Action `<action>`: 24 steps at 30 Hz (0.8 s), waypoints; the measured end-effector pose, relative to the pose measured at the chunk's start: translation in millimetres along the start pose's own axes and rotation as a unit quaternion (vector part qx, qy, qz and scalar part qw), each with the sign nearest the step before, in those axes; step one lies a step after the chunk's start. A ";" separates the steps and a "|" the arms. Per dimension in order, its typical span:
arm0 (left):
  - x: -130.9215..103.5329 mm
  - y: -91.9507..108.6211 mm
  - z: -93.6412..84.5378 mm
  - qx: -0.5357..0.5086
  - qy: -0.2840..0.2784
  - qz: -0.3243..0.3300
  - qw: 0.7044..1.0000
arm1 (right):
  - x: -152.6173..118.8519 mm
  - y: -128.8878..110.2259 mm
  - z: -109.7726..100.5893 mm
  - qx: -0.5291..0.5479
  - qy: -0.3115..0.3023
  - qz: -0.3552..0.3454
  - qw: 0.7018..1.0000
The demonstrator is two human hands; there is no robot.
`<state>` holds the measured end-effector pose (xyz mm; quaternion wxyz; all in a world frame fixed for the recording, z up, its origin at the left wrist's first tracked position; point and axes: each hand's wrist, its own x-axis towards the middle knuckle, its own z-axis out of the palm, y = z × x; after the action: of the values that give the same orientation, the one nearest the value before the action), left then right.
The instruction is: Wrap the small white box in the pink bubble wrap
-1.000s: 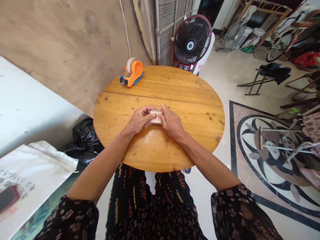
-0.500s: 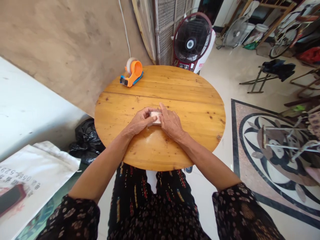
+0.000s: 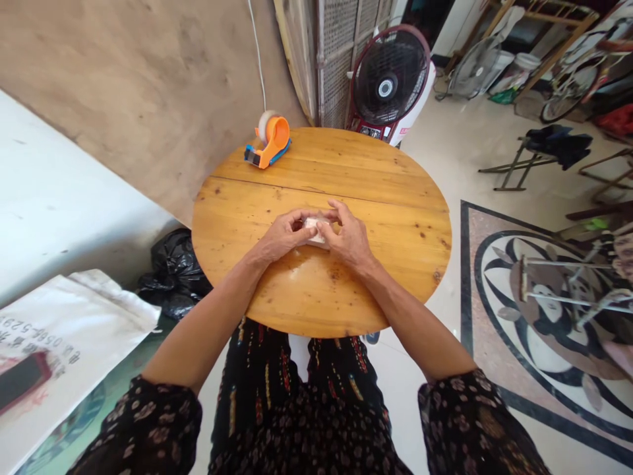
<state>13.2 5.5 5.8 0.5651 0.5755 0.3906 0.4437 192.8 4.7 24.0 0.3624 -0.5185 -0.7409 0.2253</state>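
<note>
A small whitish block-like packet (image 3: 318, 232) lies at the middle of the round wooden table (image 3: 316, 297). My left hand (image 3: 285, 235) grips its left side, with the thumb on top and the fingers curled behind it. My right hand (image 3: 351, 236) holds it from the right, thumb and fingertips pressed on it, the index finger bent above. The packet's ends and far edge are partly hidden by my fingers. Near the table's far left edge stands an orange and blue tape dispenser (image 3: 271, 142) with a roll of tape.
Behind the table is a dark red fan (image 3: 390, 82). A plywood board (image 3: 123, 79) rises at the left. Black plastic bags (image 3: 175, 267) and a white sack (image 3: 74, 336) with a phone (image 3: 24, 381) are at the lower left. A folding stool (image 3: 519, 161) stands right.
My right hand has shifted, its thumb now over the packet and its index finger bent rather than straight. The whole view has moved slightly.
</note>
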 end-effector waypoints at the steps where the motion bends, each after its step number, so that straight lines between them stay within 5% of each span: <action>1: 0.3 -0.9 -0.2 0.000 0.000 0.000 1.000 | 1.1 -1.4 0.0 0.003 0.007 0.002 1.000; 6: 2.1 -5.2 -1.6 -0.005 -0.004 -0.003 1.000 | 7.1 -4.1 -1.1 -0.004 0.032 -0.004 0.999; 17: 1.3 -0.6 -0.1 0.013 -0.005 0.001 1.000 | 22.0 11.2 -6.8 0.206 0.000 0.009 0.978; 24: 0.5 0.6 -1.4 0.000 -0.017 -0.015 1.000 | 19.3 12.3 -10.1 0.188 -0.014 -0.021 0.982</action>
<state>11.9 6.4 6.4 0.5782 0.5770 0.3900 0.4251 204.2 26.7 27.6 0.4472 -0.4223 -0.7014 0.3600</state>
